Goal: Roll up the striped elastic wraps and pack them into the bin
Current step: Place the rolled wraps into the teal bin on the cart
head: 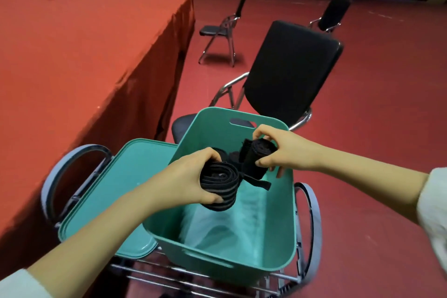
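Note:
A teal plastic bin [275, 244] stands on a wire cart in front of me. My left hand [191, 179] grips a rolled black wrap with grey stripes [219, 186] over the bin's left side; a loose tail end of it sticks out to the right. My right hand [283, 150] holds a second rolled black wrap [257, 157] upright above the far part of the bin. More dark wraps [229, 155] lie at the bin's far end, partly hidden by my hands.
The bin's teal lid [116, 191] lies beside it on the left of the wire cart [312, 225]. A red-draped table [84, 55] fills the left. A black folding chair [287, 75] stands just behind the bin, with two more chairs farther back on the red floor.

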Action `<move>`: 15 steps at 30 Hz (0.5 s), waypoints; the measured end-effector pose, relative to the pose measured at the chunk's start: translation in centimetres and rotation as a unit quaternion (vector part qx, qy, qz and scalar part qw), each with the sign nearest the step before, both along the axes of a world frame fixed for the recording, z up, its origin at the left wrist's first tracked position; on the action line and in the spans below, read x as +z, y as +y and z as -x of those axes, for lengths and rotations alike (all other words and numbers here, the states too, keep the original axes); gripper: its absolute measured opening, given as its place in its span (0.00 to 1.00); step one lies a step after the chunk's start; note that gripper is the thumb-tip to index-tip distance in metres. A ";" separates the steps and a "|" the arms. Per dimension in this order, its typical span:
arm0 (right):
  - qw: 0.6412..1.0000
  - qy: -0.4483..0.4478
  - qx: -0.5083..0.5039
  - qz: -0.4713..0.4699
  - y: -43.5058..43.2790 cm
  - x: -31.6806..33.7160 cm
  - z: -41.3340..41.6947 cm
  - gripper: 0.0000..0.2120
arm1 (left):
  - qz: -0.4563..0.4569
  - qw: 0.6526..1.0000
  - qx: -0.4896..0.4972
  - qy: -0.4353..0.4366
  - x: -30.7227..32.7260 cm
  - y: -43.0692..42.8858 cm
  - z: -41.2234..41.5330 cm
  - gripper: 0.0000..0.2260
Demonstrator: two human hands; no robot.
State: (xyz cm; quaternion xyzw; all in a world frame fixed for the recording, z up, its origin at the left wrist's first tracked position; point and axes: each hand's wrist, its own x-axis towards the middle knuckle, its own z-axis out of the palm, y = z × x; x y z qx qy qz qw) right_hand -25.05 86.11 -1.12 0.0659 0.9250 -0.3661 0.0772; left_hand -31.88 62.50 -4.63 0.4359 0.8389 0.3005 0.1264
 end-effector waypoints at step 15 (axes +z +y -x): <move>0.954 -0.205 -0.037 -0.217 0.5 -4.0 6.5 0.18 | 0.027 0.997 -0.040 -0.066 -1.4 -0.3 1.1 0.25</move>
